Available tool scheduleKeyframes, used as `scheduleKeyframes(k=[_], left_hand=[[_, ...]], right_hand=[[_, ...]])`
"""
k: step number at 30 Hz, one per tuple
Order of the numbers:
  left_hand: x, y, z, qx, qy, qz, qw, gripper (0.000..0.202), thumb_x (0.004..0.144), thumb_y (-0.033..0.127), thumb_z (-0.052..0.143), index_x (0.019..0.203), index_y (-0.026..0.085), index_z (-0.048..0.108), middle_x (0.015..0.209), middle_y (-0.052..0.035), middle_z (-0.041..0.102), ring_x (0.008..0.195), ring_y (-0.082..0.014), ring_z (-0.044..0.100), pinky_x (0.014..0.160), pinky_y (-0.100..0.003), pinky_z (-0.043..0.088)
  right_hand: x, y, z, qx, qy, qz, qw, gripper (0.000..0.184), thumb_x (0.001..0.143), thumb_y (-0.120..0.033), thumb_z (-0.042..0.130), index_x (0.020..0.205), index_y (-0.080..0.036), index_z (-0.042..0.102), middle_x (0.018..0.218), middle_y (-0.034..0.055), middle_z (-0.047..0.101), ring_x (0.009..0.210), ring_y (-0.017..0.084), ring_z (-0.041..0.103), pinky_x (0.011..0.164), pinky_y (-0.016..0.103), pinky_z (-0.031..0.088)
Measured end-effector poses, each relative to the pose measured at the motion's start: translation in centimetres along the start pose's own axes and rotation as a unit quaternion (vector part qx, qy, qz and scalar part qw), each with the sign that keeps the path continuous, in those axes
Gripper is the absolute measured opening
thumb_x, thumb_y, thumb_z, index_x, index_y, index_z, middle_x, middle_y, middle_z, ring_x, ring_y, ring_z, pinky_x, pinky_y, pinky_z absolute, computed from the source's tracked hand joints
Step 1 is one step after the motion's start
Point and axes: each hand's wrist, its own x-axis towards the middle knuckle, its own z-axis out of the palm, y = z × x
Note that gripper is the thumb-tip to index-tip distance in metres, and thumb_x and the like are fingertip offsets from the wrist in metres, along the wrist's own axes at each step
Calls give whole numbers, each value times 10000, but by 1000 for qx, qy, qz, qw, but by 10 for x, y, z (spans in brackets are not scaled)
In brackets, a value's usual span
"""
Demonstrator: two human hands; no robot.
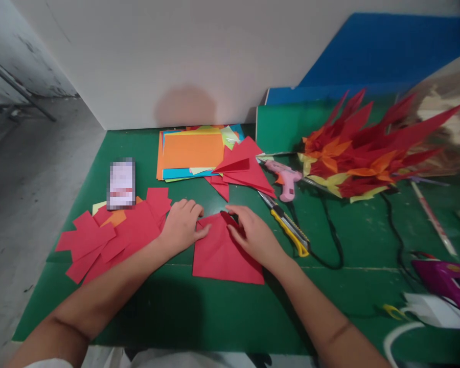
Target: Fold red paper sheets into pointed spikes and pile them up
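Note:
A red sheet of paper (224,258) lies partly folded on the green table in front of me, with creases across it. At its upper left edge my left hand (182,225) is closed on the paper, thumb on top and fingers curled. My right hand (251,232) pinches the raised fold near the top right edge between thumb and fingers. Part of that fold is hidden behind the fingers. Left of the sheet is a heap of cut red paper pieces (128,240). Above it lie folded red paper pieces (249,171).
A phone (121,184) rests by the red heap. Behind are stacked coloured sheets (193,151). To the right are a pink glue gun (287,181) with its cord, a yellow utility knife (287,230), a red-orange paper flame decoration (360,158) and a purple tool (444,278).

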Motion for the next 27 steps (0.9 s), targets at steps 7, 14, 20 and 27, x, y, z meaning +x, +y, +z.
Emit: scheduleKeyframes(k=[7,14,20,27], left_hand=[[2,3,1,-144,-30,31,989,67,782,110,526,775,175,507,747,-12,570,716,-164,491,666,-292,377],[1,4,-1,-191,-68,139,969,303,843,423,604,963,144,609,1035,-108,617,933,-217,559,835,-351,443],[4,-1,2,-214,-38,179,960,289,971,181,350,1002,135,634,993,-99,675,910,-171,602,834,-310,473],[8,-9,-2,-230,-17,245,942,216,924,310,521,882,174,684,875,-42,739,932,-187,636,862,-321,480]], right_hand=[[0,0,-1,2,13,-7,1000,315,879,-173,454,1192,-173,485,1095,138,618,943,240,610,748,392,528],[-1,3,2,3,14,-11,1000,346,884,-181,444,1228,-196,469,1137,128,614,952,241,615,764,407,528],[-4,1,3,-40,30,-19,999,375,906,-203,426,1281,-194,438,1094,116,652,944,247,623,767,403,528],[-7,-7,2,-138,6,-54,989,409,924,-130,347,1321,-126,446,928,134,681,844,249,629,715,375,521]])
